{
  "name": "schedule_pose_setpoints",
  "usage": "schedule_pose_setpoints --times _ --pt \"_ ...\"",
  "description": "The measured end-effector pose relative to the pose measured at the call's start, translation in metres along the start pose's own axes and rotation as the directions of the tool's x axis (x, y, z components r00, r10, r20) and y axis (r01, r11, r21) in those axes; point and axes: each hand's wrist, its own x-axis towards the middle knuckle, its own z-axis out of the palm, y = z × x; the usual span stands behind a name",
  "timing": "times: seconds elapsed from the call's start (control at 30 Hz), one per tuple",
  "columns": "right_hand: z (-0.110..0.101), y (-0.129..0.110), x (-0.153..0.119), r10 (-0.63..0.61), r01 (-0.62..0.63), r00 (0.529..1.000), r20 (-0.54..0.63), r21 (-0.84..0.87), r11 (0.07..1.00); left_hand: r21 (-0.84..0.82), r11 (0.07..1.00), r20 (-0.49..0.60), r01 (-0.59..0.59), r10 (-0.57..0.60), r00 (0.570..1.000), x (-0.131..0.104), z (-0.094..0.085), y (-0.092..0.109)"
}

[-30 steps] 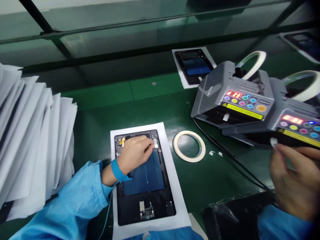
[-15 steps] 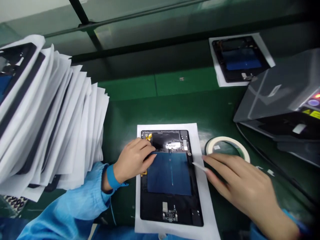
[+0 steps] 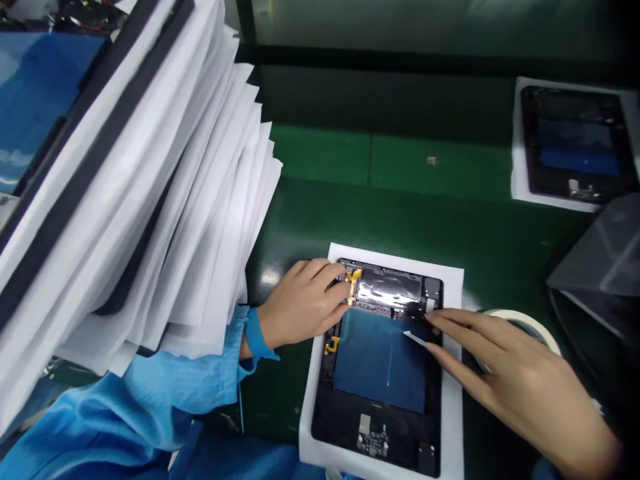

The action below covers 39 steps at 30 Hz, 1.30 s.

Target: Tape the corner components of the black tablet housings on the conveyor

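An opened tablet (image 3: 370, 417), black with a wide blue panel, lies on a white sheet (image 3: 455, 413) in front of me. My left hand (image 3: 310, 300) is at its upper left edge, fingers curled beside a yellow flex cable (image 3: 354, 285); whatever is between the fingertips is hidden. Over the tablet's right side, my right hand (image 3: 505, 367) holds a small white strip (image 3: 415, 339) at the thumb tip, its free end pointing left above the blue panel. The strip's held end is covered by the fingers.
A tall leaning stack of white sheets (image 3: 200, 220) with dark tablets between them stands at left. Behind my right hand lies a roll of cream tape (image 3: 530, 327). Another opened tablet (image 3: 575, 143) rests at the far right, near a grey machine (image 3: 600, 260).
The view has swung, so everything sits differently in it. My right hand has moved left with the white strip, from beside the tablet to over its blue panel. My left hand stays at the tablet's edge.
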Motion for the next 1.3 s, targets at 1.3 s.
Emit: schedule_pose_setpoints --times 1.3 --pt "0.055 -0.026 0.089 -0.037 0.024 0.981 -0.191 -0.071 0.997 0.040 0.999 0.014 0.017 -0.017 1.000 0.004 0.000 0.000"
